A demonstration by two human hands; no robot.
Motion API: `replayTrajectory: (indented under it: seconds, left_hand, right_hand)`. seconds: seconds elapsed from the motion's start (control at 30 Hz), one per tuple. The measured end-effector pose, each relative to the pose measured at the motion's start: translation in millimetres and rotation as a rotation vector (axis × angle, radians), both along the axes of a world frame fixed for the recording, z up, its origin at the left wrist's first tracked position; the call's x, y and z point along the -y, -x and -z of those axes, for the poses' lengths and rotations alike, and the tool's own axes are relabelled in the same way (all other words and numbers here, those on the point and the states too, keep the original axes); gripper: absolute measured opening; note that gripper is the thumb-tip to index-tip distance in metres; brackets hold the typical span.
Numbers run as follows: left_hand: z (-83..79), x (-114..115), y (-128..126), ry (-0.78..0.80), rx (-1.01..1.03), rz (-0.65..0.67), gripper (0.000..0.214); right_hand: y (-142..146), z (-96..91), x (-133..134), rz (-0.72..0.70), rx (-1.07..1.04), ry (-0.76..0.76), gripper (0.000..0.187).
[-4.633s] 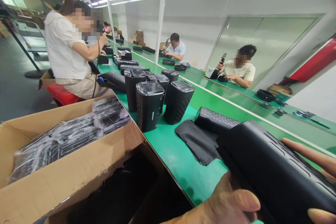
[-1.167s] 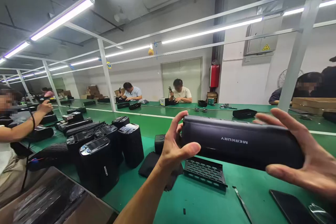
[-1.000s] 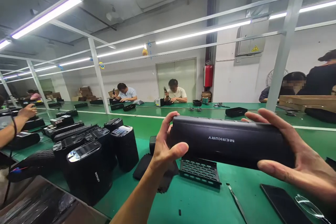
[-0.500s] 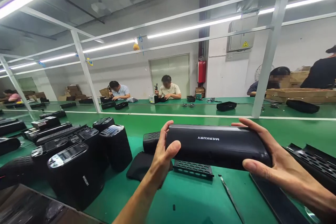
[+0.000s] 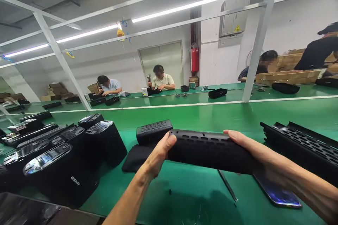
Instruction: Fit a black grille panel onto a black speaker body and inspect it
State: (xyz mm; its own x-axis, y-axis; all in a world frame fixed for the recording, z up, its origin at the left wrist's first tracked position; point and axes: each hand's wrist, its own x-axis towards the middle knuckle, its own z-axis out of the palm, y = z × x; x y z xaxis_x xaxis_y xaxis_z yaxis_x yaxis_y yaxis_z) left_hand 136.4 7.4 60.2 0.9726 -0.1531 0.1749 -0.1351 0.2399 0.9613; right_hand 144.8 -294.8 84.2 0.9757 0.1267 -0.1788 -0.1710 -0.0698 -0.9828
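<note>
head view shows the left hand cupping one end and the right hand wrapped over the other end of the long black speaker shell, held level just above the green worktop, so steady even grip at both ends seems best.

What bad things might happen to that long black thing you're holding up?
The long black casing is gripped only at its ends by the left hand and right hand, so it might slip. It hangs just above a phone and a thin metal tool on the green belt; lowering it carelessly could scratch them.
</note>
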Motion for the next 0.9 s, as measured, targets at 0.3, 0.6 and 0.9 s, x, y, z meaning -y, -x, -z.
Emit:
replayTrajectory:
  seconds: [0.3, 0.6, 0.9]
  left_hand:
    - [30.0, 11, -7, -0.048, -0.032, -0.044, 0.071]
    - [37.0, 14, -45, -0.113, 0.005, -0.144, 0.1]
    - [98.7, 36, -52, -0.724, 0.627, -0.793, 0.042]
  right_hand:
    - [17, 44.7, 21, -0.046, 0.05, 0.001, 0.103]
    - [-6, 51.8, 17, 0.047, 0.065, -0.115, 0.095]
    - [-241, 29.7, 0, 0.617, -0.104, -0.114, 0.045]
